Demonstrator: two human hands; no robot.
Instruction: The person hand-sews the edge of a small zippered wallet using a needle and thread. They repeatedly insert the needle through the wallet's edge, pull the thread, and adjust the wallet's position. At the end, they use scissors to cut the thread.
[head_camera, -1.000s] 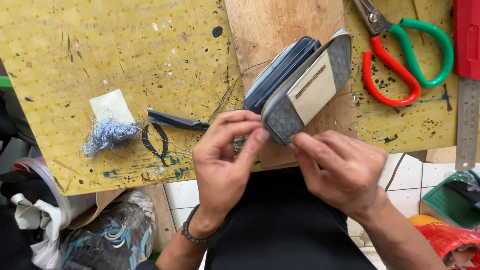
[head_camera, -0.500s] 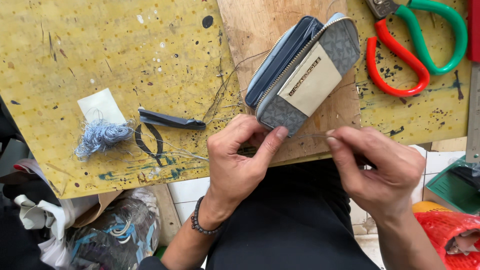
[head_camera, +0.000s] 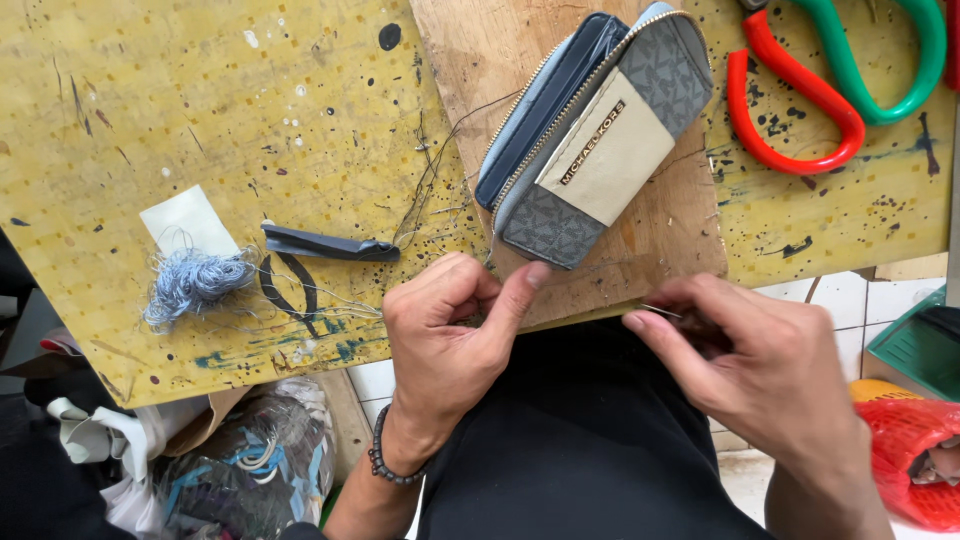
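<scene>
Hands now apart: left hand (head_camera: 450, 330) pinches wallet (head_camera: 590, 140) corner, right hand (head_camera: 770, 370) drawn rightward, pinching needle (head_camera: 660, 311).

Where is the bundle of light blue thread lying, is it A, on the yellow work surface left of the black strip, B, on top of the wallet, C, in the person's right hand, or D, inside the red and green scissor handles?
A: the bundle of light blue thread lies on the yellow work surface, beside a white paper scrap and left of the black strip, well apart from the wallet.
</scene>
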